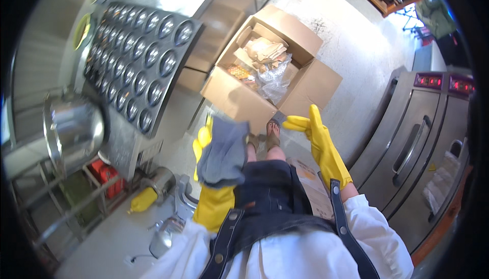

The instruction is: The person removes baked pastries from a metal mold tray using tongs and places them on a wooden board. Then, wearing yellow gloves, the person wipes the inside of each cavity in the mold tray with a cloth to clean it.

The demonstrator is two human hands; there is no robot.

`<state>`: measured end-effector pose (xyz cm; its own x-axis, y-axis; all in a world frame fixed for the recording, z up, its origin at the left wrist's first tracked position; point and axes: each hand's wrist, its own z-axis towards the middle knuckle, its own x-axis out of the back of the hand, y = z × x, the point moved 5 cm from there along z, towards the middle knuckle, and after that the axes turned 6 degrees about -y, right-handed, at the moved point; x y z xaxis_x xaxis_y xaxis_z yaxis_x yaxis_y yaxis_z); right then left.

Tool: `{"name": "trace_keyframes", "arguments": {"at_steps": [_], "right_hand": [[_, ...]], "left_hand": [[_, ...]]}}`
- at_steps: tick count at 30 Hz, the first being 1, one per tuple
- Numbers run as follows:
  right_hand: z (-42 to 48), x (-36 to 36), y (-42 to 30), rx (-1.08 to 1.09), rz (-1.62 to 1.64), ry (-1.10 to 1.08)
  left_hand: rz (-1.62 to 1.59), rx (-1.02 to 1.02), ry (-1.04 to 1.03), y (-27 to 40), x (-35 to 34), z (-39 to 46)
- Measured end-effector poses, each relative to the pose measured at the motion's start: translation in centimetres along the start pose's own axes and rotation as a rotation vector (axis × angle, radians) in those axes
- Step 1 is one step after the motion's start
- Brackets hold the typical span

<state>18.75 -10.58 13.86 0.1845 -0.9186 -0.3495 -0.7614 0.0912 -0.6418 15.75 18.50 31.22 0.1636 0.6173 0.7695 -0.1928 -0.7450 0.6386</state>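
My left hand, in a yellow rubber glove, holds a folded dark grey cloth in front of my waist. Yellow fingertips show past the cloth's left edge, while the palm is hidden behind it. My right hand wears a matching glove and is raised with its fingers spread, touching nothing. Just beyond both hands, an opened cardboard box sits on the floor. Inside it lie crumpled brown paper and clear plastic wrap. I have on a dark apron over white sleeves.
A dark multi-cup baking pan rests on the left counter, near a shiny metal bowl. To the right stands a steel oven with handles and red displays; a white cloth hangs there. Below left is a wire-frame rack.
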Motion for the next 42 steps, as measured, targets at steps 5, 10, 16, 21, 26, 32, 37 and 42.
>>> {"name": "trace_keyframes", "arguments": {"at_steps": [5, 10, 16, 21, 26, 32, 37, 42], "right_hand": [[-3.9, -12.2, -6.4, 0.021, 0.439, -0.62], [-2.7, -16.2, -13.3, 0.273, 0.16, -0.488], [-2.6, -16.1, -23.9, 0.099, -1.14, 0.099], [3.6, -12.1, -25.3, 0.235, -0.754, 0.224], [7.4, -7.9, -20.2, 0.41, -0.529, 0.44], [7.7, -5.6, -18.7, 0.417, -0.375, 0.447], [9.9, -4.9, -17.7, 0.366, -0.27, 0.428], [12.8, -7.4, -15.3, 0.272, -0.393, 0.149]], "left_hand": [[0.289, -0.016, 0.108, 5.1, 2.4, -1.3], [-1.574, 0.065, 0.325, 3.4, 2.7, -1.3], [-1.649, 0.35, 0.517, -1.5, 2.2, -1.6], [-1.976, 0.893, 0.596, -12.7, -1.7, 2.3], [-2.396, 0.687, 1.136, -26.1, -7.1, 8.6], [-2.099, 0.417, 0.721, -28.6, -12.3, 4.7], [-2.495, 0.606, 0.948, -25.2, -11.0, -0.9], [-2.298, 0.74, 0.728, -23.4, -9.0, -5.9]]}}
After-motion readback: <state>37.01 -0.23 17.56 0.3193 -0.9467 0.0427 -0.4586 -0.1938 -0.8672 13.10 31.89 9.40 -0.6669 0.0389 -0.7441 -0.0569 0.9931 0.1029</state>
